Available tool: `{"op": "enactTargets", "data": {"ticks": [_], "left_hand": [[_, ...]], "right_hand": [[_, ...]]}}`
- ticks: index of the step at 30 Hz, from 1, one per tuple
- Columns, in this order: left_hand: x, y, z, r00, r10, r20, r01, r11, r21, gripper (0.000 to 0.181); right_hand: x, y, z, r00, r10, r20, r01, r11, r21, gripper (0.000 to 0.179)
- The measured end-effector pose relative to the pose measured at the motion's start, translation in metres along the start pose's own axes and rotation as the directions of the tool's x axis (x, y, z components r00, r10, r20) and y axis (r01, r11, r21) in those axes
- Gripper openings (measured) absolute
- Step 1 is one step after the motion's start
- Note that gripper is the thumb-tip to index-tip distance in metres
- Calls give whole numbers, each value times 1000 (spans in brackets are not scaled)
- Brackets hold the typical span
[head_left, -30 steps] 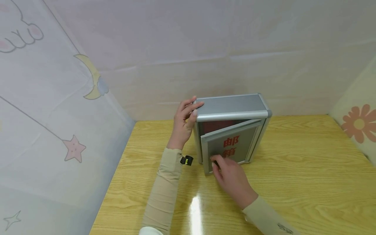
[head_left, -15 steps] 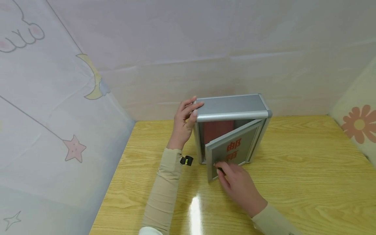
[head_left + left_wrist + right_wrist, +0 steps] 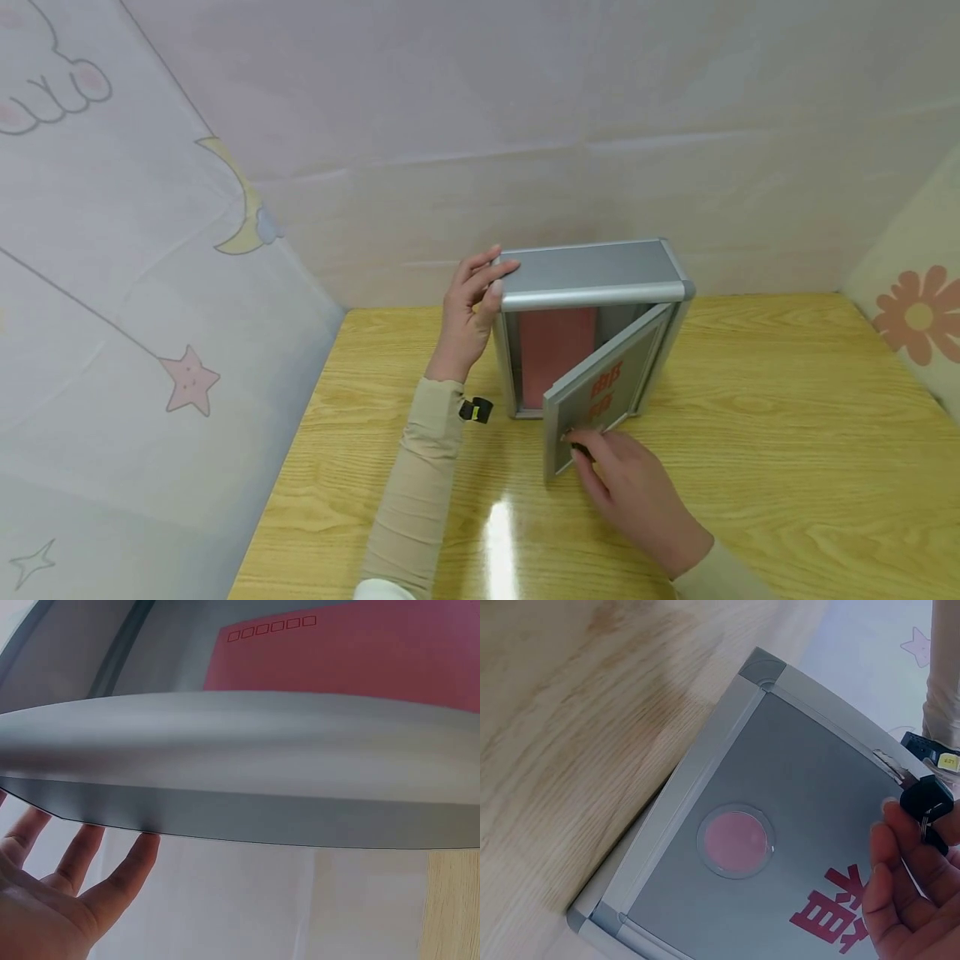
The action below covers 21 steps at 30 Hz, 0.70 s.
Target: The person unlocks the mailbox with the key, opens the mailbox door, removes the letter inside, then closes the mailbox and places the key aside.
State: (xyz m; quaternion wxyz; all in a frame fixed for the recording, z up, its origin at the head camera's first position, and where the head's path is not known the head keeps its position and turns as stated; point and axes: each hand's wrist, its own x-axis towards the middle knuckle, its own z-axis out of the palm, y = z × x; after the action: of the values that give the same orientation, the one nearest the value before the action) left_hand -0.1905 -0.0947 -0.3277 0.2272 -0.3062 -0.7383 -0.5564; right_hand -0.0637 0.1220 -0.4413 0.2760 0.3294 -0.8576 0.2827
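A grey metal mailbox (image 3: 592, 268) with silver edges stands upright on the table. Its door (image 3: 633, 358), marked with red characters, hangs partly swung out, hinged on the right. Inside shows a pink envelope (image 3: 557, 350), with a row of small printed squares (image 3: 272, 628) in the left wrist view. My left hand (image 3: 465, 321) rests on the mailbox's top left corner, its fairly straight fingertips against the metal. Low at the door's free edge, my right hand (image 3: 633, 492) pinches a black-headed key (image 3: 926, 796) in the lock. A small ring hangs from the key, partly hidden by fingers.
The wooden table (image 3: 787, 467) extends around the mailbox, with a pale fabric backdrop (image 3: 450, 100) close behind it. A printed side wall (image 3: 112, 350) borders the table's left. In the right wrist view, a round window (image 3: 735, 840) on the door shows pink.
My right hand has pulled the door farther out, moving right and toward me with the key. More of the pink envelope shows inside. My left hand stays in place on the corner.
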Motion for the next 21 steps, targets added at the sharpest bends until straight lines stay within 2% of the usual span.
{"op": "enactTargets", "data": {"ticks": [6,9,13,16,21], "left_hand": [[0,0,-1,1000,3,2,-3,1000,2,62],[-1,0,0,1000,6,4,-6,1000,3,61],[-1,0,0,1000,-1,2,1,1000,3,60],[-1,1,0,1000,-4,3,4,1000,1,60],[0,1,0,1000,-1,4,1,1000,4,61]], "right_hand": [[-2,1,-1,1000,0,-20,0,1000,-9,28],[-3,0,-2,1000,8,-14,-8,1000,-7,20],[-4,1,-2,1000,21,-4,-21,1000,-10,20],[-4,1,-2,1000,26,-6,-26,1000,-13,27],[-3,1,-6,999,39,-2,-39,999,-3,23]]}}
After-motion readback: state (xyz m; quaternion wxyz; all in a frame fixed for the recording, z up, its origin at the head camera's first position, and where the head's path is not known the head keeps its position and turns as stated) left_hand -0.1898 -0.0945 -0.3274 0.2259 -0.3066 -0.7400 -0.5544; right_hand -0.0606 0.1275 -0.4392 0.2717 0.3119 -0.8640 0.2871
